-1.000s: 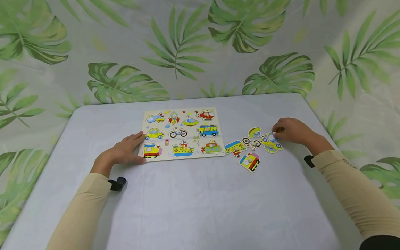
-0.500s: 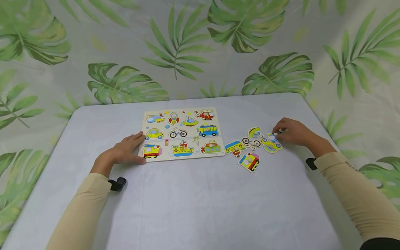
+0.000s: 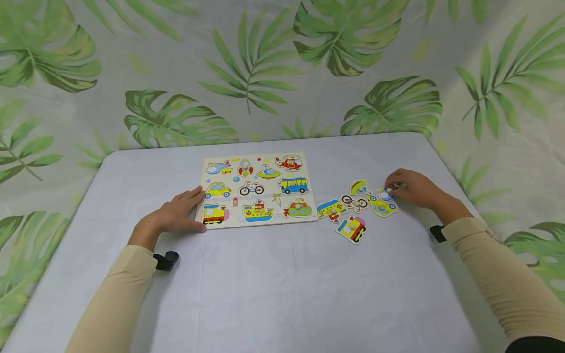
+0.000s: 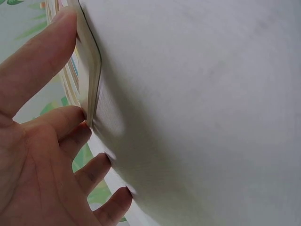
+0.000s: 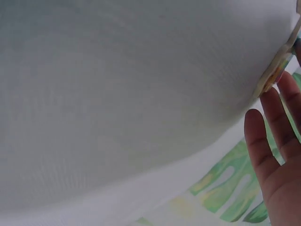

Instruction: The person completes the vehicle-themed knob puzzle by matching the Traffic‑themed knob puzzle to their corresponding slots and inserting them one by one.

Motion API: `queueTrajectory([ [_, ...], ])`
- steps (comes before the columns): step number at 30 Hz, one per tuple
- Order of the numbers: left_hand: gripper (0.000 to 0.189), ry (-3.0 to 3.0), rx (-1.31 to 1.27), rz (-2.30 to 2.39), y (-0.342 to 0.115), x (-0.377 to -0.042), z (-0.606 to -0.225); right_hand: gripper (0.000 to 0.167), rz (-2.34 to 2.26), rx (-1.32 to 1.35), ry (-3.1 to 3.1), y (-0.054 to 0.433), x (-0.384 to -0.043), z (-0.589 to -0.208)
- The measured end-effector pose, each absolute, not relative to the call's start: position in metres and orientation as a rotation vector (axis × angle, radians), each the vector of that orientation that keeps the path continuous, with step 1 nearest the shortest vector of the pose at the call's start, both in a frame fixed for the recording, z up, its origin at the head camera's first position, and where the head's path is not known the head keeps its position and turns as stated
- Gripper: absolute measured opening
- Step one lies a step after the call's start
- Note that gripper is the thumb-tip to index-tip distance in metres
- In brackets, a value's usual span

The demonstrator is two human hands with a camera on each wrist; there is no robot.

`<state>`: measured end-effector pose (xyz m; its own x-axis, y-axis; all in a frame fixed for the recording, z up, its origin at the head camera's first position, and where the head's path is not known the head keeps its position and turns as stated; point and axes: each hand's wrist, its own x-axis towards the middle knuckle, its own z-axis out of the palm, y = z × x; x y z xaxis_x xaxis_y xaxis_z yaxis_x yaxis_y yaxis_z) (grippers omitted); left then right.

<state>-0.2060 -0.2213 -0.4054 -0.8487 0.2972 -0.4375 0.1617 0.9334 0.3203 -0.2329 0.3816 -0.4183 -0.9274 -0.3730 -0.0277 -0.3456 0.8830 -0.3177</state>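
A wooden peg puzzle board [image 3: 273, 206] with vehicle pictures lies flat on the table. My left hand [image 3: 178, 211] rests against its left edge, fingers spread; in the left wrist view the thumb [image 4: 42, 56] touches the board's side [image 4: 91, 84]. Right of the board, my right hand [image 3: 412, 188] pinches a mostly blue airplane puzzle piece [image 3: 384, 195], partly hidden by the fingers. This piece overlaps the yellow car piece [image 3: 382, 208] in the head view. In the right wrist view the right fingertips [image 5: 270, 96] reach a thin piece's edge [image 5: 270, 77].
Between board and right hand lie the flying saucer piece [image 3: 358, 187], bicycle piece [image 3: 354, 202], ship piece [image 3: 331, 210] and train piece [image 3: 351, 229], close together. Helicopter [image 3: 289, 163], bus [image 3: 293, 185] and submarine [image 3: 298, 208] pieces sit in the board. A leaf-patterned cloth [image 3: 282, 113] hangs behind the table.
My right hand has shifted slightly right at the blue piece, and more of that piece shows. The left hand and the board stay put.
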Motion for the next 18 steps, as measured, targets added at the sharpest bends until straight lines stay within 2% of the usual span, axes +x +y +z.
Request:
queueTrajectory([
  [9, 0.103, 2.602, 0.323, 0.363, -0.223, -0.205, -0.403, 0.014, -0.568, -0.509, 3.067, 0.382, -0.243, -0.413],
  [18, 0.102, 2.598, 0.326, 0.382, -0.221, -0.206, -0.404, 0.019, -0.639, -0.513, 3.043, 0.337, -0.259, -0.401],
])
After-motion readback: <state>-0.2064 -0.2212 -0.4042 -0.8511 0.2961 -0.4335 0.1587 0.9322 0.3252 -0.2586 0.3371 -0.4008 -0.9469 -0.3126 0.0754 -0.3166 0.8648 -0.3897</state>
